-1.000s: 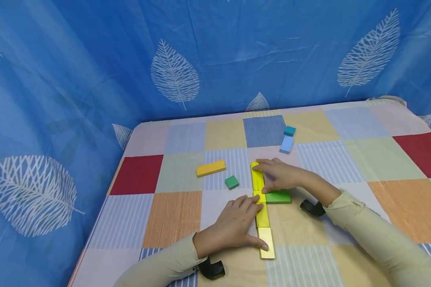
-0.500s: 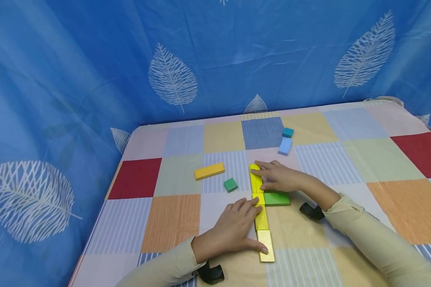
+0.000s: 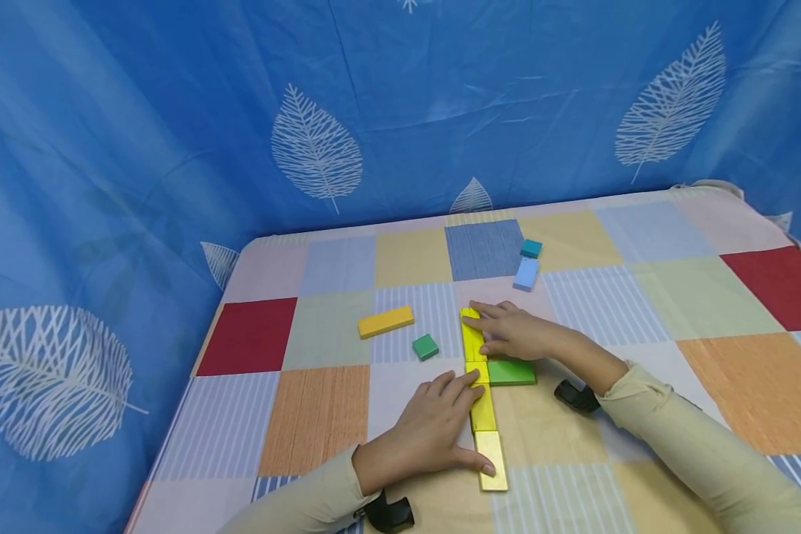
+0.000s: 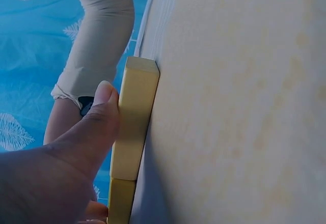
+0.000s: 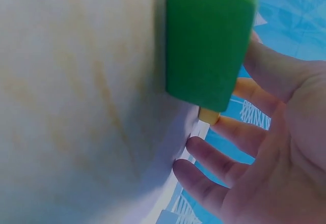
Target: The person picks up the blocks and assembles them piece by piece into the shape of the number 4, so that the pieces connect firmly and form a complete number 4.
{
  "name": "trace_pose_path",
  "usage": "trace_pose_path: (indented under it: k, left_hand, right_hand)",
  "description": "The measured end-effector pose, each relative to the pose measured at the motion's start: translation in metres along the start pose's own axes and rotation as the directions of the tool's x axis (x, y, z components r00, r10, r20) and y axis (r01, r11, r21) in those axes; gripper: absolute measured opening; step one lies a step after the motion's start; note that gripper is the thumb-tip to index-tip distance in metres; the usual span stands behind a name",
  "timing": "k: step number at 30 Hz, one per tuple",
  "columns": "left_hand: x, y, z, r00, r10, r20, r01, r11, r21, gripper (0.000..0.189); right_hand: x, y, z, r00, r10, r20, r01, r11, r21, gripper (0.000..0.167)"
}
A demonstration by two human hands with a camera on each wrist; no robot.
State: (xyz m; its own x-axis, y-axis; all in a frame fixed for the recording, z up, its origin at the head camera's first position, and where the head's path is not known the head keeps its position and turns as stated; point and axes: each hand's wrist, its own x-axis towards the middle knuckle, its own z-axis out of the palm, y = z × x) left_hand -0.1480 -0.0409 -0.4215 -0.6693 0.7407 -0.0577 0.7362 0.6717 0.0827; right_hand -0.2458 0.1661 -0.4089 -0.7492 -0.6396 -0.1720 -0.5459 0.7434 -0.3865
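A line of yellow wooden blocks [image 3: 483, 412] runs away from me, with a pale gold block [image 3: 489, 446] at its near end. My left hand [image 3: 422, 426] spreads along the line. Its fingertips rest on the middle yellow blocks and its thumb lies against the gold block, which stands close to the thumb in the left wrist view [image 4: 133, 122]. My right hand [image 3: 519, 334] rests on the far yellow block [image 3: 472, 343] with extended fingers, the thumb near that block's near end. A long green block [image 3: 512, 373] juts rightward from the line, below the right hand.
An orange-yellow block [image 3: 386, 322] and a small green square block [image 3: 425, 347] lie left of the line. Farther back are a light blue block [image 3: 526, 274] and a teal square one [image 3: 531, 248]. A patchwork cloth [image 3: 327, 415] covers the table; a blue leaf-print curtain [image 3: 400, 111] hangs behind.
The right thumb has shifted slightly away from the small yellow block, up along the far one. The left hand keeps its place on the blocks. The head view has drifted a little.
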Motion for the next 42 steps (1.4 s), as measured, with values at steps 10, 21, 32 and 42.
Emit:
trace_pose_path:
  k: [10,21,32,42]
  left_hand:
    - [0.0002,0.0012,-0.001,1.0,0.007,0.002,-0.007,1.0,0.004,0.095]
    - [-0.0006,-0.0016,-0.0006,0.994,0.071,-0.082,-0.075,0.996,-0.041,0.07]
    - [-0.0008,-0.0024,-0.0014,0.993,0.099,-0.065,-0.101,0.994,-0.029,0.062]
    - [0.0011,-0.0043,-0.0004,0.994,0.089,-0.058,-0.09,0.995,-0.032,0.063]
  right_hand:
    - [-0.0044,-0.0011,-0.0019,1.0,-0.014,-0.006,0.014,1.0,0.006,0.055]
    - [-0.0025,-0.0028,-0.0042,1.0,-0.005,0.014,0.005,1.0,0.013,0.057]
    - [-0.0042,-0.0002,-0.004,1.0,-0.006,0.014,0.006,1.0,0.024,0.057]
    - [-0.0017,0.0005,-0.005,1.0,-0.007,0.013,0.007,1.0,0.02,0.056]
